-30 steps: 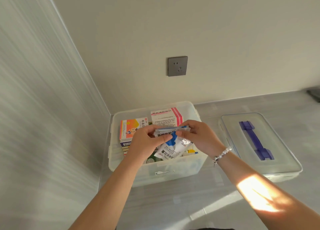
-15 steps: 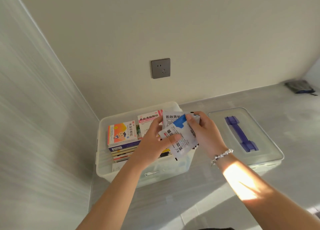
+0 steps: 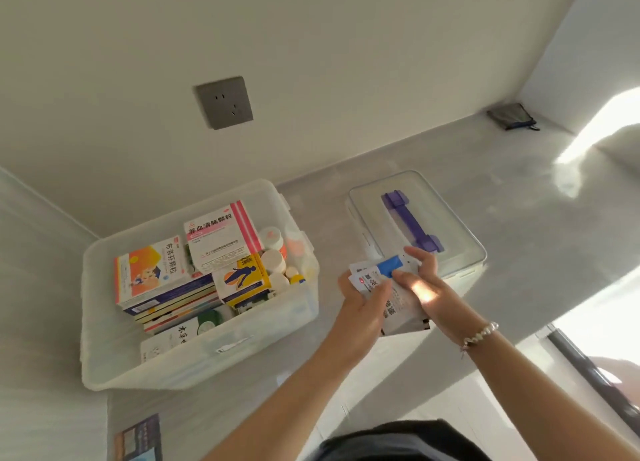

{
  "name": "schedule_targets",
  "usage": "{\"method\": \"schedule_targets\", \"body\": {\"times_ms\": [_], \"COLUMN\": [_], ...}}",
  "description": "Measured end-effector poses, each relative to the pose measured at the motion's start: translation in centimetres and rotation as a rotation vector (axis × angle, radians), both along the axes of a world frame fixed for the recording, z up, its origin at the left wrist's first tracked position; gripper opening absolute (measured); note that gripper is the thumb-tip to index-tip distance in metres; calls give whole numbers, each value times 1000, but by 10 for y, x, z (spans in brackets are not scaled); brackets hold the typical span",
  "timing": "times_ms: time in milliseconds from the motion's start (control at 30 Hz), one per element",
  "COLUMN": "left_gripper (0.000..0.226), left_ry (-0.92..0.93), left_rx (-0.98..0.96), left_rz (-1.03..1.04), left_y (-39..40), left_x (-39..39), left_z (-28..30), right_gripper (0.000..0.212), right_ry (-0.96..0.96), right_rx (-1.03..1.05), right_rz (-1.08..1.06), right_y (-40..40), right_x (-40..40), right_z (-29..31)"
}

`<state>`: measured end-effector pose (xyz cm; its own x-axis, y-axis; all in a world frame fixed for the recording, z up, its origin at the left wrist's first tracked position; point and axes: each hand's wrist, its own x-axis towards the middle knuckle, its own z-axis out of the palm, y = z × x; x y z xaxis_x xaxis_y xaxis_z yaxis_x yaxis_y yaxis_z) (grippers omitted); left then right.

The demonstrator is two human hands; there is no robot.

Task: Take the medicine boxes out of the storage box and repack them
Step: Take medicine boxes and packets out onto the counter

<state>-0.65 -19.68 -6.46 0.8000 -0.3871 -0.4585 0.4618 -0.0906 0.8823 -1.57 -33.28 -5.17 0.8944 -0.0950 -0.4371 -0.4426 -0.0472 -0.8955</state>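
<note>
Head view, only view available. Storage box [image 3: 104, 356], translucent, sits on the grey counter [image 3: 519, 200] in the left corner, uncovered. Its lid [image 3: 460, 232] with the purple handle [image 3: 412, 225] lies flat on the counter just to the right of it.

Left hand [image 3: 363, 304] and right hand [image 3: 422, 284] are both closed around a small stack of sachets [image 3: 398, 304], white with a blue patch, held over the counter between box and lid, clear of the box. Left fingers wrap the near-left edge; right fingers press the top from the far side. A beaded bracelet [image 3: 479, 336] sits on the right wrist.

Inside the box: an orange-and-white medicine box [image 3: 149, 273] on a stack at left, a pink-striped box [image 3: 221, 238] behind, a yellow box [image 3: 242, 280] in the middle, white bottles [image 3: 273, 259] at right.

Progress, my judgement: early in the unloading. Only the sachets are out; nothing else lies on the counter yet. Nearly all boxes remain to be lifted out, then all repacked.
</note>
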Motion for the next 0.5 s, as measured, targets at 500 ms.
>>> {"method": "schedule_targets", "body": {"times_ms": [500], "left_gripper": [27], "left_ry": [161], "left_rx": [312], "left_rz": [470], "left_y": [-22], "left_x": [36], "left_z": [-101], "right_gripper": [30], "right_ry": [144], "right_rx": [-175], "right_rz": [8], "right_y": [-2], "right_x": [53], "right_z": [-114]}}
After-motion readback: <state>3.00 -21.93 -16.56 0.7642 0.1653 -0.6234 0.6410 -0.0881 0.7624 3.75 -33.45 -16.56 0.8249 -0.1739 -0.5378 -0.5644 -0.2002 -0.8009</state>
